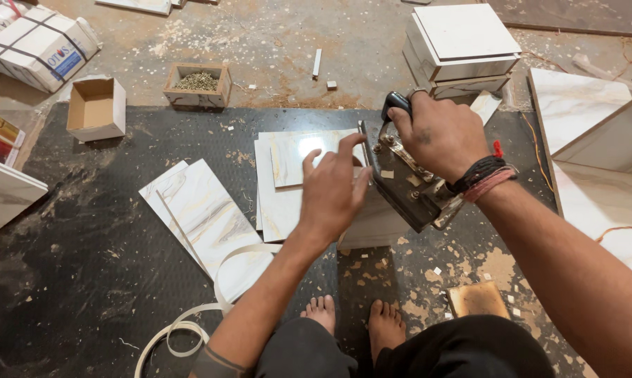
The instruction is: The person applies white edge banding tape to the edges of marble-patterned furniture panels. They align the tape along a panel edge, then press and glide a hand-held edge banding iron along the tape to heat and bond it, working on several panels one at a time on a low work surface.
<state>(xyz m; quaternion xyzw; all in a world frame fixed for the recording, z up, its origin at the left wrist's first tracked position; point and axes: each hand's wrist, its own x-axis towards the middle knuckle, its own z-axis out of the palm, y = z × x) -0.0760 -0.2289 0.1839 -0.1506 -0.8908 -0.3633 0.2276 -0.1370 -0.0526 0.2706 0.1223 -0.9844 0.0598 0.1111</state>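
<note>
Board (372,220), a marble-patterned panel stood on edge at frame centre, is steadied by the left hand (332,192), fingers spread flat, nothing grasped. It appears stiff, light and smooth-faced; its edges are judged the safest hold. At right, an iron (400,178) is gripped by the right hand (438,133), closed around its handle.

The floor (288,42) is covered in part by a dark mat (78,266). White marbled boards (207,217) are laid flat on the mat, with a curled white strip (190,325) beside them. Two small boxes (97,106) are set at the mat's far edge. Sawdust is scattered everywhere.
</note>
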